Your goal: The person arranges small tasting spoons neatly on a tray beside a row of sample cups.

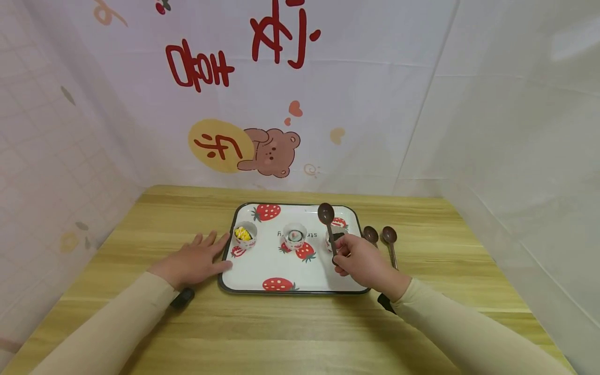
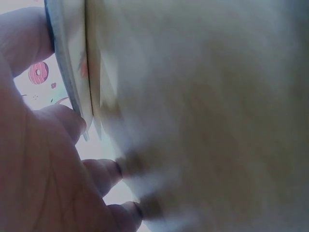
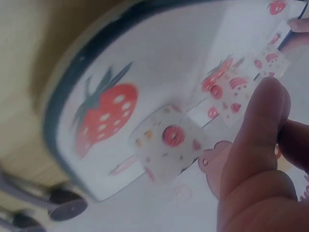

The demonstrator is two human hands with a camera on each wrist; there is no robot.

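My left hand point(image 1: 194, 260) rests flat beside the left edge of a white strawberry-print tray point(image 1: 253, 271), with its fingers spread and touching the rim. In the left wrist view, the thumb and index finger of that hand point(image 2: 38, 164) meet the tray edge. My right hand point(image 1: 367, 263) pinches the handle of a dark brown spoon point(image 1: 325, 213), its bowl pointing up and away over the tray. Behind the handle stands a patterned paper cup point(image 3: 166, 145) with something dark in it. The middle cup point(image 1: 294, 244) holds a whitish piece; the left cup point(image 1: 246, 244) holds a yellow one with white drizzle.
Two more brown spoons, one near point(image 1: 370, 234) and one farther right point(image 1: 390, 235), lie on the wooden table point(image 1: 281, 333) right of the tray. A white printed cloth point(image 1: 356, 94) hangs behind the table and along its sides.
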